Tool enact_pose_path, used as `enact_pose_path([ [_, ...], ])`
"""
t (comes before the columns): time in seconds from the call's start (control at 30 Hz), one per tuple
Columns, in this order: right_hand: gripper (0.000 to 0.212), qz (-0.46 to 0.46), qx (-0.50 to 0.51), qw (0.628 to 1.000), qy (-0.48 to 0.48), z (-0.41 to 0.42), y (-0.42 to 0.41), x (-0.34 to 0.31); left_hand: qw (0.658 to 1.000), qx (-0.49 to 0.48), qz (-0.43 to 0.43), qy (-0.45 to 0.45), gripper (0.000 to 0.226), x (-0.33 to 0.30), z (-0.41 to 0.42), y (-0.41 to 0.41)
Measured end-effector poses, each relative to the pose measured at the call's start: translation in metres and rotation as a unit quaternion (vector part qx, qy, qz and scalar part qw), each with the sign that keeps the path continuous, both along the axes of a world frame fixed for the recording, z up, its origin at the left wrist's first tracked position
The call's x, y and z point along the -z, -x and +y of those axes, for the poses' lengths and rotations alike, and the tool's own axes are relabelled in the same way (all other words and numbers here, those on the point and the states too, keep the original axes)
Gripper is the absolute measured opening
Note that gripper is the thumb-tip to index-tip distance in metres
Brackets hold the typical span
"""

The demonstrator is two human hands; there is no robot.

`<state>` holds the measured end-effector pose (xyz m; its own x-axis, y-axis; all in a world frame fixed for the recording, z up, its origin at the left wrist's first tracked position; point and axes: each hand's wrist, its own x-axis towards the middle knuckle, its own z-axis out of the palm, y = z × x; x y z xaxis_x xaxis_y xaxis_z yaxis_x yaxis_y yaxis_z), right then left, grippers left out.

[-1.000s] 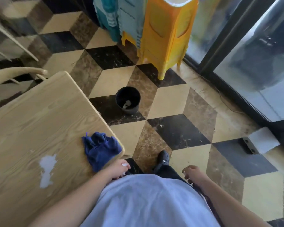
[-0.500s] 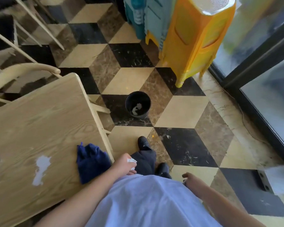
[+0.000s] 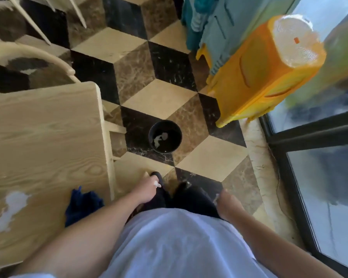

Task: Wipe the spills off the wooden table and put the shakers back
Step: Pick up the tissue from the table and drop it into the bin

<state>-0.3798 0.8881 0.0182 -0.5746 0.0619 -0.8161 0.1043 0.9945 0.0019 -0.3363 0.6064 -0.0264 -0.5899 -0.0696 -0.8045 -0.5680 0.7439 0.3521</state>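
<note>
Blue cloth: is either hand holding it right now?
No. The blue cloth lies on the wooden table, while the left hand is off its edge.

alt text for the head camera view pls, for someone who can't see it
A person stands beside a wooden table with a white spill and a blue cloth on it. The left hand holds something small and white; a black bin stands ahead on the checkered floor.
</note>
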Motion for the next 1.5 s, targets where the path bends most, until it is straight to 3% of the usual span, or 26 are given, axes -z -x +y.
enact_pose_path([
  [0.2, 0.016, -0.034, -0.074, 0.992, 0.092, -0.038, 0.078, 0.013, 0.983, -0.170, 0.037, 0.059, 0.019, 0.000, 0.003, 0.016],
  [0.33, 0.018, 0.002, -0.177, 0.982, 0.062, -0.055, 0.131, 0.029, 0.961, -0.238, 0.081, 0.118, 0.016, 0.010, 0.007, 0.046],
  [0.43, 0.014, -0.052, -0.165, 0.982, 0.082, -0.078, 0.173, 0.061, 0.946, -0.276, 0.077, 0.151, 0.012, 0.031, 0.011, 0.078],
  [0.7, 0.022, -0.011, -0.128, 0.985, 0.119, -0.144, 0.242, 0.173, 0.947, -0.296, 0.044, 0.120, 0.016, 0.134, 0.011, 0.164],
  [0.87, 0.026, -0.001, -0.185, 0.973, 0.141, -0.174, 0.263, 0.236, 0.931, -0.339, 0.102, 0.088, 0.019, 0.196, 0.005, 0.202],
  [1.0, 0.036, 0.019, -0.159, 0.972, 0.171, -0.190, 0.274, 0.283, 0.929, -0.333, 0.136, 0.089, 0.017, 0.249, -0.001, 0.225],
  [1.07, 0.055, -0.011, -0.147, 0.973, 0.177, -0.190, 0.275, 0.302, 0.937, -0.319, 0.116, 0.077, 0.022, 0.271, -0.003, 0.229],
  [1.13, 0.067, -0.037, -0.152, 0.974, 0.163, -0.184, 0.274, 0.311, 0.947, -0.315, 0.050, 0.041, 0.052, 0.287, -0.002, 0.223],
  [1.23, 0.060, -0.062, -0.141, 0.980, 0.127, -0.159, 0.267, 0.315, 0.951, -0.305, -0.047, -0.003, 0.070, 0.295, 0.004, 0.201],
  [1.33, 0.046, -0.123, -0.151, 0.978, 0.067, -0.127, 0.255, 0.309, 0.949, -0.294, -0.113, -0.012, 0.062, 0.287, 0.008, 0.169],
  [1.5, 0.035, -0.209, -0.205, 0.956, 0.010, -0.082, 0.234, 0.298, 0.921, -0.330, -0.186, -0.092, 0.028, 0.260, 0.014, 0.118],
])
